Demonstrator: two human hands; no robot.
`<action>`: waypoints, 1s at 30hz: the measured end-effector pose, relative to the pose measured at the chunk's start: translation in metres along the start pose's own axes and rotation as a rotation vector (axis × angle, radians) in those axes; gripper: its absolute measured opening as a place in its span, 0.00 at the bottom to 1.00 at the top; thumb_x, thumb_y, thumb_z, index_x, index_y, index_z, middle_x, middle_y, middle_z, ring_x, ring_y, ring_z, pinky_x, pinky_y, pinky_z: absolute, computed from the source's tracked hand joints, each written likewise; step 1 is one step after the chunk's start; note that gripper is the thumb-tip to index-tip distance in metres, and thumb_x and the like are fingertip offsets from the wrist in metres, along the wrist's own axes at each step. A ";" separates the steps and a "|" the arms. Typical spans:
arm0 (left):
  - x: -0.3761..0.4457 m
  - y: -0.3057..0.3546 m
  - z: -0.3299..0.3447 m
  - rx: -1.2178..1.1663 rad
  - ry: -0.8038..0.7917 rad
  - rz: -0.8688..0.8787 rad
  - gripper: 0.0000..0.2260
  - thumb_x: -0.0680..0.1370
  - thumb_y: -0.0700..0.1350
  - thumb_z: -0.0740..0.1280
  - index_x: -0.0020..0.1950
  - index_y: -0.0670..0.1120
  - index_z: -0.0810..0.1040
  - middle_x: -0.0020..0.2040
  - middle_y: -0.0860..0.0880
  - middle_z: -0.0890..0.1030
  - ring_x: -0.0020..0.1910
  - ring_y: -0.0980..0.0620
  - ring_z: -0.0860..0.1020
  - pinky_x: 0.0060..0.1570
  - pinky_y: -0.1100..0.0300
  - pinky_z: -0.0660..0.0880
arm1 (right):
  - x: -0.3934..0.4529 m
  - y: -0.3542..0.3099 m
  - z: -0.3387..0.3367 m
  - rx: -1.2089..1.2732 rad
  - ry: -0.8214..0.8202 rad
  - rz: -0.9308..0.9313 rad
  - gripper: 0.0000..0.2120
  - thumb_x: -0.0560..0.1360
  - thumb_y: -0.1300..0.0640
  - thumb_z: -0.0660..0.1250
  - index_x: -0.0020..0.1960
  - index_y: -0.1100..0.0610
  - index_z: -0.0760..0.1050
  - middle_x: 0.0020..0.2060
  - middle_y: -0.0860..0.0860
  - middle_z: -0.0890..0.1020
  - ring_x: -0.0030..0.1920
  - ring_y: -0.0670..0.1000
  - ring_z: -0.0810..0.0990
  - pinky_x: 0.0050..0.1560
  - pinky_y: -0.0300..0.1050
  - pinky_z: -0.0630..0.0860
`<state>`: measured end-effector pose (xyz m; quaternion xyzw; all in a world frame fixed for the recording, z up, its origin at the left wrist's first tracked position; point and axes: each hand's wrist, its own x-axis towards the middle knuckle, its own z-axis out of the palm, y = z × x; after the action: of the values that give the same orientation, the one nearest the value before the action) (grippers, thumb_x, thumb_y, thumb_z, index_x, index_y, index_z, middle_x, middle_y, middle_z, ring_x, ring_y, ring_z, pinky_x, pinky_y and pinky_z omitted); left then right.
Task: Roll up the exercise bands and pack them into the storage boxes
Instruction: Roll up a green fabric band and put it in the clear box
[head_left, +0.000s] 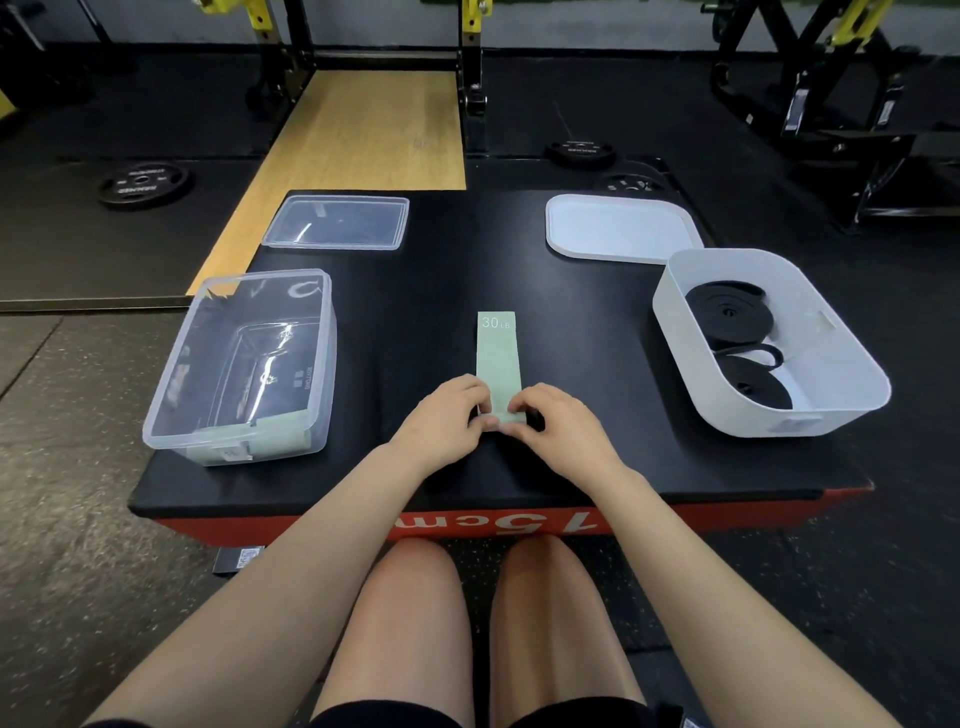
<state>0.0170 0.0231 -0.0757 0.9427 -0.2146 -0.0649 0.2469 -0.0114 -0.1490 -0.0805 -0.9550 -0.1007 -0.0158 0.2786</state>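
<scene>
A pale green exercise band (497, 353) marked 30 LB lies flat on the black platform (441, 291), stretching away from me. My left hand (447, 421) and my right hand (556, 421) both pinch its near end, fingers curled over a small rolled or folded part. On the left stands a clear storage box (171, 415) with something green at its near bottom edge. At the right, a white storage box (831, 415) holds two rolled black bands (730, 312).
A clear lid (337, 223) lies at the back left of the platform, a white lid (618, 228) at the back right. Weight plates (143, 183) and rack frames stand on the gym floor beyond. My knees are below the platform's red front edge (779, 506).
</scene>
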 end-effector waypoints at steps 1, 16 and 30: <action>0.002 -0.001 -0.001 -0.006 -0.005 -0.005 0.05 0.78 0.47 0.64 0.49 0.46 0.75 0.56 0.53 0.74 0.55 0.52 0.74 0.56 0.54 0.72 | 0.000 0.002 0.001 -0.007 -0.007 -0.014 0.11 0.75 0.49 0.67 0.54 0.52 0.76 0.50 0.44 0.77 0.51 0.45 0.73 0.48 0.40 0.71; 0.016 -0.010 -0.006 -0.041 0.024 0.029 0.13 0.74 0.50 0.69 0.56 0.49 0.74 0.55 0.53 0.76 0.56 0.53 0.73 0.56 0.56 0.72 | 0.037 0.008 -0.005 0.107 -0.064 0.061 0.04 0.75 0.53 0.67 0.48 0.53 0.79 0.45 0.43 0.76 0.48 0.47 0.74 0.53 0.47 0.73; 0.030 -0.013 -0.003 -0.223 0.048 -0.088 0.13 0.75 0.44 0.68 0.59 0.46 0.76 0.59 0.51 0.77 0.60 0.53 0.71 0.56 0.67 0.64 | 0.036 0.016 -0.002 0.177 -0.016 0.017 0.09 0.75 0.52 0.68 0.52 0.54 0.81 0.48 0.45 0.79 0.52 0.45 0.76 0.53 0.41 0.72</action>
<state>0.0493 0.0211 -0.0803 0.9192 -0.1585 -0.0763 0.3523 0.0271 -0.1567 -0.0836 -0.9276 -0.0959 0.0029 0.3610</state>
